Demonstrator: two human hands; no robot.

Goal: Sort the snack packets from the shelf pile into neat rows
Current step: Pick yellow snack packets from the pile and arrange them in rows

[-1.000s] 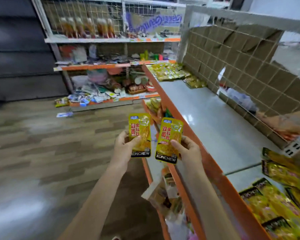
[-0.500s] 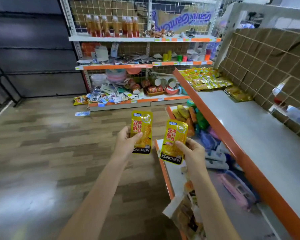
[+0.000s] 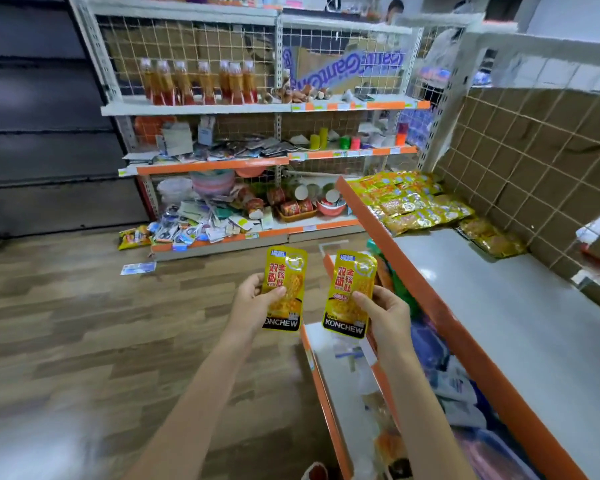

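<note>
Head view: left hand [image 3: 253, 301] pinching left packet [image 3: 283, 289], right hand [image 3: 387, 311] right packet [image 3: 350, 294].

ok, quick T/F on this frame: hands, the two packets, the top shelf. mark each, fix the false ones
1. Each hand holds one yellow packet. True: the left hand holds the left packet, the right hand the right packet.
2. Both packets are upside down. False: both are upright, KONCHEW at the bottom.
3. Yellow packets lie at the far end of the grey shelf. True: see the packet rows.
4. The packets overlap. False: a gap separates them.
5. The bottles are on the floor. False: they stand on the far rack's upper shelf.
</note>
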